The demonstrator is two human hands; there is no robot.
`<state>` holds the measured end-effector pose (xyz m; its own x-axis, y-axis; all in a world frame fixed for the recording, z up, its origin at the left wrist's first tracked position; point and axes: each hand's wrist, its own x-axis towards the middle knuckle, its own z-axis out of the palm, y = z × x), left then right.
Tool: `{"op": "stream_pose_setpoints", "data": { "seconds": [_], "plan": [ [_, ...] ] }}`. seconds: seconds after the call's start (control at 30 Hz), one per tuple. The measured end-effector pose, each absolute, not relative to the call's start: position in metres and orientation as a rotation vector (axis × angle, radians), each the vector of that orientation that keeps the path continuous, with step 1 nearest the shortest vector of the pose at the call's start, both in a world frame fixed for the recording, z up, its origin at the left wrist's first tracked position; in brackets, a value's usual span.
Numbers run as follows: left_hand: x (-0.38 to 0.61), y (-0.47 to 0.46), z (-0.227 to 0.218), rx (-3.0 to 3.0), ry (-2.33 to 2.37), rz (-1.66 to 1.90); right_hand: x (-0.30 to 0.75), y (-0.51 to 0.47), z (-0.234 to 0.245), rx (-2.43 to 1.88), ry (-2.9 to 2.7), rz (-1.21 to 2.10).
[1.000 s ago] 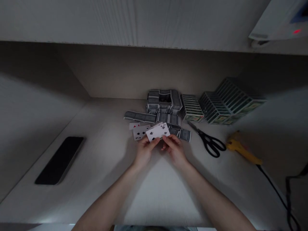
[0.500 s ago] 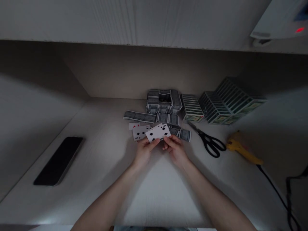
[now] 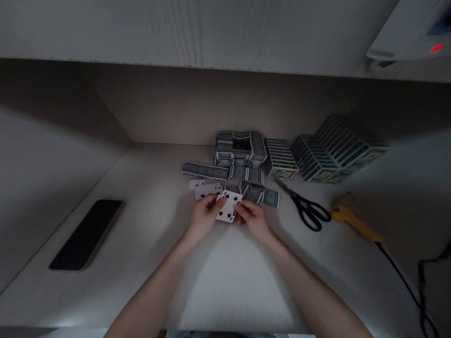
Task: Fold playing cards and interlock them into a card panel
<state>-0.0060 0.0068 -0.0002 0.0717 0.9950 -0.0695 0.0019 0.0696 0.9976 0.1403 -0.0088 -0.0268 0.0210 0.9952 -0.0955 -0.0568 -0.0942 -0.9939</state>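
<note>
A four of spades playing card [image 3: 229,205] is held face up between my two hands, its long side running away from me. My left hand [image 3: 205,215] pinches its left side, thumb on the face. At the right edge, the thumb and fingers of my right hand [image 3: 252,217] grip it; whether a second card lies behind is hard to tell. Just beyond my left hand lie a face-up three [image 3: 206,189] and a red-suited card [image 3: 196,183]. Several face-down cards [image 3: 270,198] with patterned backs lie beyond my right hand.
A box-like structure of cards [image 3: 259,148] stands near the back wall, with a folded card strip [image 3: 204,171] before it. Slatted card pieces [image 3: 282,159] stand to its right. Black scissors [image 3: 308,209], a yellow glue gun [image 3: 355,225] and a phone [image 3: 86,234] lie on the surface.
The held four of spades has turned from lying sideways to upright and come slightly nearer to me. My left hand has shifted a little left. The objects on the surface are unmoved.
</note>
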Motion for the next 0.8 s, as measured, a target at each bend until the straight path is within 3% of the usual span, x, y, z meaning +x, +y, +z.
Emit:
{"op": "stream_pose_setpoints", "data": {
  "seconds": [0.43, 0.8],
  "plan": [
    [-0.0037, 0.0071, -0.0024, 1.01, 1.18, 1.054, 0.1405, -0.0077, -0.0263, -1.192, -0.976, 1.374],
    [-0.0076, 0.0099, -0.0004, 1.086, 1.181, 0.985, 0.1477, -0.0032, -0.0218, -1.269, -1.039, 1.262]
  ]
}}
